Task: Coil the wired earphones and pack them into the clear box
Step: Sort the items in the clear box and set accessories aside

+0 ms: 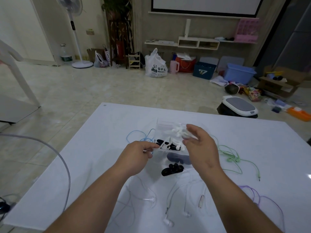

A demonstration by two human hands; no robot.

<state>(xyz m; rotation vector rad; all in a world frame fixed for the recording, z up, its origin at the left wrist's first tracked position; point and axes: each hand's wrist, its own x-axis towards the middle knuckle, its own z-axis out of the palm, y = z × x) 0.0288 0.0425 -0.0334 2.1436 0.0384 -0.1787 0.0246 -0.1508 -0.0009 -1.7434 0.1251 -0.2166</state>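
Fingers (149,147) of the left hand (134,154) pinch the near corner of the clear box (162,125), held above the counter (101,165). The right hand (202,148) curls its fingers (190,130) round the far side. The box walls barely show. White earphones (168,222) lie uncoiled below, partly hidden by the forearms, with green earphones (233,159) to the right

White table (117,125), scattered earphones (233,159), black clips (172,169)
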